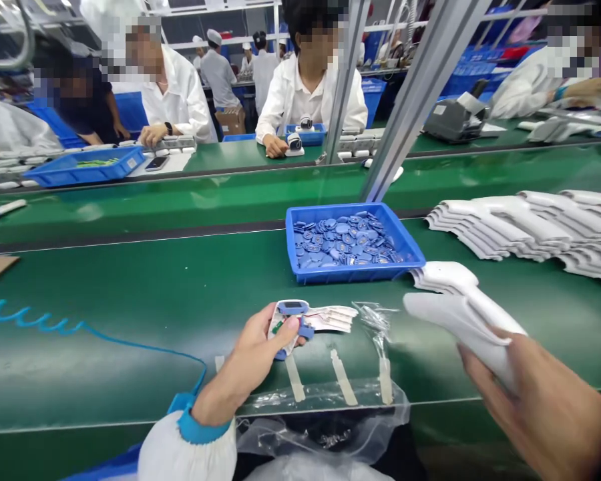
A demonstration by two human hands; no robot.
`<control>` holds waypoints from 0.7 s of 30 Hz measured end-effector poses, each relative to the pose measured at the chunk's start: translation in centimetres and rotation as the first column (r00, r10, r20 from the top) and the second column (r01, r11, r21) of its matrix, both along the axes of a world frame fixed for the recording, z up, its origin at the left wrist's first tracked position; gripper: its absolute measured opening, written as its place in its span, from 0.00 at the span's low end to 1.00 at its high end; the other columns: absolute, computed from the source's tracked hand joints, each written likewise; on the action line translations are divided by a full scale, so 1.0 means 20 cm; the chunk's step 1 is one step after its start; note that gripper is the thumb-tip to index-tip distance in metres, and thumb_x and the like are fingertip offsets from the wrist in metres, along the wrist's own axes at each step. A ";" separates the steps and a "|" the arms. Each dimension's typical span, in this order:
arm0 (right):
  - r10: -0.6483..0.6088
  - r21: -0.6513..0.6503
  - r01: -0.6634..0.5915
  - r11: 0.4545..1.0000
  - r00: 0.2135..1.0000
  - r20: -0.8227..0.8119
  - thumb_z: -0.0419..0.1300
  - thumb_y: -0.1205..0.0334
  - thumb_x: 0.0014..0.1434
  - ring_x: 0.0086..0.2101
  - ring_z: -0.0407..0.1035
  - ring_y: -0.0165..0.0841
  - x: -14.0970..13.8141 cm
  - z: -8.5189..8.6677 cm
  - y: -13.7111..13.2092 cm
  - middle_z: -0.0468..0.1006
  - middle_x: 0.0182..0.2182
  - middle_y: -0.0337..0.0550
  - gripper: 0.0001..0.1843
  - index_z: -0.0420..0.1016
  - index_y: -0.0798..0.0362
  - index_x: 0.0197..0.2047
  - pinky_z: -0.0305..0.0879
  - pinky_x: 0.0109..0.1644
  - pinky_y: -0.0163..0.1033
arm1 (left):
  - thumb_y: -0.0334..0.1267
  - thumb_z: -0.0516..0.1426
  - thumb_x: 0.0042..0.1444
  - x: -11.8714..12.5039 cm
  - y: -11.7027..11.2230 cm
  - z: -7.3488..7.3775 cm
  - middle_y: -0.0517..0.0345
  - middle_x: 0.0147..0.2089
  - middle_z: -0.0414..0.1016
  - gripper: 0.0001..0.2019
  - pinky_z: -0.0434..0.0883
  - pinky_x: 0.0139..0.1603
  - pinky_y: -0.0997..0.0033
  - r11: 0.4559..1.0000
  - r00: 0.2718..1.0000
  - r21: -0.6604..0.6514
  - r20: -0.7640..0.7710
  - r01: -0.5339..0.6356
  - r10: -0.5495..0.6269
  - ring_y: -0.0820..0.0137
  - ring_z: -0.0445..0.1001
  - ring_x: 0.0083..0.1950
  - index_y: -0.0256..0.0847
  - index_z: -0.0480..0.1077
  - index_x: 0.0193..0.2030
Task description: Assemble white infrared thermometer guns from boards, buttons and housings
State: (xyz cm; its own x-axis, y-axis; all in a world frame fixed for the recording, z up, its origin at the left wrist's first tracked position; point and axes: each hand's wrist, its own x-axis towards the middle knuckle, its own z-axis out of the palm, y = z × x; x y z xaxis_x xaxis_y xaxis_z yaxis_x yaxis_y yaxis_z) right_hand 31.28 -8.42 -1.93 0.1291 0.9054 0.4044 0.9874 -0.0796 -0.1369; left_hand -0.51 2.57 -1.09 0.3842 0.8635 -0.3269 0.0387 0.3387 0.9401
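No lettering, brand or number is legible. The small white label (pixel 131 162) on the shallow blue plastic tray (pixel 80 176) is unresolved, as is any marking on the dark rectangular window (pixel 292 305) of the white plastic housing with blue fittings (pixel 276 327).

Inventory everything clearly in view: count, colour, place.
open device: one, white and blue, left hand
held casing: at least one, white, right hand
stacked casings: many, white, right side
bin: one, blue, centre
small parts: many, blue, in bin
tape strips: four, beige, near edge
plastic sheeting: count unclear, transparent, near edge
cord: one, blue, left
near bench: one, green, foreground
trays: at least two, blue, far side
machine: one, grey, far right
metal posts: two, silver, centre
co-workers: several, mostly white clothing, background
left hand: one, bare, lower centre
right hand: one, bare, lower right
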 end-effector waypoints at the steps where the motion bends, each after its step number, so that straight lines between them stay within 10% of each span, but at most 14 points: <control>1: 0.019 -0.009 -0.019 1.000 1.000 0.013 0.53 0.43 0.64 0.31 0.73 0.48 -0.04 0.04 0.02 0.77 0.37 0.54 0.22 0.67 0.48 0.53 0.65 0.31 0.51 | 0.55 0.58 0.62 0.00 0.00 0.01 0.51 0.42 0.77 0.23 0.67 0.42 0.71 0.999 0.999 0.012 0.015 0.029 -0.030 0.68 0.73 0.41 0.36 0.71 0.51; 6: 0.439 0.001 -0.447 0.894 0.877 0.193 0.47 0.64 0.66 0.52 0.72 0.48 -0.35 0.13 0.19 0.75 0.55 0.58 0.27 0.55 0.57 0.67 0.70 0.51 0.51 | 0.61 0.53 0.63 0.01 0.02 0.02 0.50 0.42 0.76 0.27 0.67 0.45 0.69 0.989 0.987 0.092 0.099 0.117 -0.126 0.64 0.73 0.43 0.36 0.73 0.51; 11: 0.525 -0.043 -0.538 0.842 0.797 0.300 0.56 0.70 0.61 0.48 0.75 0.51 -0.61 0.12 0.34 0.79 0.49 0.63 0.25 0.64 0.68 0.60 0.70 0.51 0.54 | 0.57 0.65 0.53 -0.01 0.00 -0.01 0.51 0.42 0.75 0.28 0.67 0.40 0.70 0.975 0.984 0.157 0.063 0.155 -0.166 0.66 0.71 0.40 0.36 0.72 0.50; 16: 0.419 -0.425 -0.502 0.753 0.864 -0.278 0.63 0.47 0.60 0.28 0.75 0.39 -0.61 0.16 0.39 0.80 0.30 0.39 0.19 0.73 0.51 0.48 0.66 0.29 0.41 | 0.45 0.61 0.60 -0.03 -0.05 0.03 0.57 0.42 0.74 0.16 0.66 0.40 0.72 0.946 0.976 0.252 -0.130 0.203 -0.174 0.69 0.68 0.40 0.39 0.71 0.50; 21: 0.396 -0.081 -0.589 0.804 0.631 -0.667 0.57 0.50 0.65 0.40 0.73 0.33 -0.68 0.21 0.44 0.78 0.43 0.41 0.15 0.70 0.48 0.50 0.68 0.41 0.37 | 0.48 0.64 0.56 -0.02 -0.05 0.10 0.64 0.32 0.69 0.15 0.58 0.30 0.73 0.914 0.932 0.355 -0.356 0.196 -0.061 0.73 0.62 0.31 0.39 0.67 0.37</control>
State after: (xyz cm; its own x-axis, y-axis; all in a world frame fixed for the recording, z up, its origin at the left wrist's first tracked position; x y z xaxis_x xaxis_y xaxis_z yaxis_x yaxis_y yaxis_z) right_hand 17.77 0.31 2.21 -0.2483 0.9585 0.1400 0.6012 0.2658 -0.7536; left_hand -0.82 1.52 0.88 0.4279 0.8968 -0.1124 0.3878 -0.0699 0.9191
